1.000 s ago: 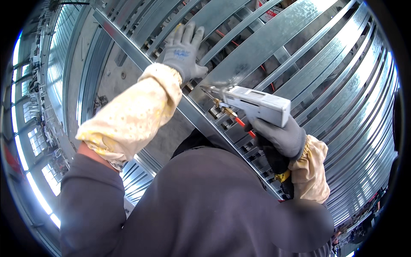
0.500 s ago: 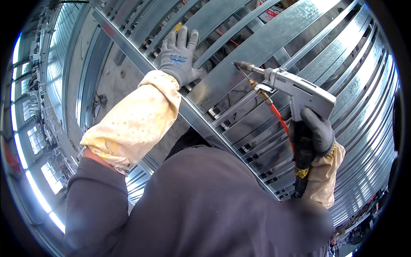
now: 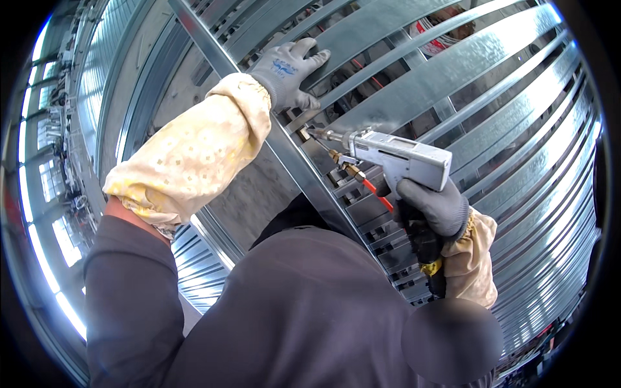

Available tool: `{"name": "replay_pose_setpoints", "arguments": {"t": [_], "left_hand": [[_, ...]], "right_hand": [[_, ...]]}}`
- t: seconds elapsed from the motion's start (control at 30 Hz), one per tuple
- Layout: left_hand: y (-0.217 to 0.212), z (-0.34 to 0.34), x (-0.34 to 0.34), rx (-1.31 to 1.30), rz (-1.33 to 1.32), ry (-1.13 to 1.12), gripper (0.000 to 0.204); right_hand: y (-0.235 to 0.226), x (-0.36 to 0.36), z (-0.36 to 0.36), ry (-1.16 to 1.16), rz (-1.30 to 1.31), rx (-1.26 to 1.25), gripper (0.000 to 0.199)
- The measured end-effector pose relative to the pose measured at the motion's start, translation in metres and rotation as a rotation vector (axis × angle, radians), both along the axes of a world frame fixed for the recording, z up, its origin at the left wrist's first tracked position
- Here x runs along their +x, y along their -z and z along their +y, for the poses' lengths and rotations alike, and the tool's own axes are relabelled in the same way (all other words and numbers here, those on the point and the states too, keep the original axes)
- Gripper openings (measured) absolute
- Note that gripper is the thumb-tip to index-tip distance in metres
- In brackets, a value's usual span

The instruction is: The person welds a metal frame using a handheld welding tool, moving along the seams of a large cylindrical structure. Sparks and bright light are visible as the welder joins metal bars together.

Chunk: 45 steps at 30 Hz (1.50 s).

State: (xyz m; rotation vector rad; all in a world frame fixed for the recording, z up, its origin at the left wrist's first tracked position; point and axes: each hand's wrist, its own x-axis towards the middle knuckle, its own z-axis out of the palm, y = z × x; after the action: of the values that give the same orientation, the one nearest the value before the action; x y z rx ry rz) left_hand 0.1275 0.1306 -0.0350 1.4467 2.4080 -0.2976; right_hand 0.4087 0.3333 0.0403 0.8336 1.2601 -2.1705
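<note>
My left hand (image 3: pixel 291 72), in a grey work glove with a cream sleeve guard (image 3: pixel 194 149), rests with spread fingers on the metal slats beside the long side rail (image 3: pixel 294 155). In my right hand (image 3: pixel 433 205), gloved the same way, is a silver welding gun (image 3: pixel 401 155) with a black handle. Its nozzle (image 3: pixel 323 134) points left at a slat end by the rail, just below my left thumb. Whether the tip touches metal I cannot tell. A thin wire guide with brass fittings (image 3: pixel 346 165) and an orange hose (image 3: pixel 378 194) runs under the gun.
Many parallel galvanized slats (image 3: pixel 401 97) fill the right side, with gaps between them. Through the gaps shows a red and white container (image 3: pixel 435 35) below. More long metal profiles (image 3: pixel 139 84) lie at the left on a grey floor (image 3: pixel 242 187).
The welding gun has moved left, bringing its nozzle from over the slats to the side rail. My left hand has shifted slightly and its fingers now point more to the right.
</note>
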Motion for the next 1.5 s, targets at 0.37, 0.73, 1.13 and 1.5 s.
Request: {"name": "replay_pose_setpoints", "arguments": {"t": [0.37,0.73,1.13,1.5], "left_hand": [[0.071,-0.12,0.023,0.892,0.235,-1.339,0.057],[0.123,-0.113,0.029,0.87,-0.045,-1.808,0.07],[0.1,-0.104,0.032,0.892,0.042,-1.752,0.068],[0.08,-0.091,0.034,0.856,0.034,-1.754,0.068]], "right_hand": [[0.022,-0.037,-0.016,-0.113,0.133,-0.014,0.05],[0.031,-0.054,-0.015,-0.107,0.051,-0.065,0.04],[0.033,-0.059,-0.016,-0.171,0.046,-0.053,0.04],[0.033,-0.061,-0.018,-0.212,0.067,-0.03,0.035]]}}
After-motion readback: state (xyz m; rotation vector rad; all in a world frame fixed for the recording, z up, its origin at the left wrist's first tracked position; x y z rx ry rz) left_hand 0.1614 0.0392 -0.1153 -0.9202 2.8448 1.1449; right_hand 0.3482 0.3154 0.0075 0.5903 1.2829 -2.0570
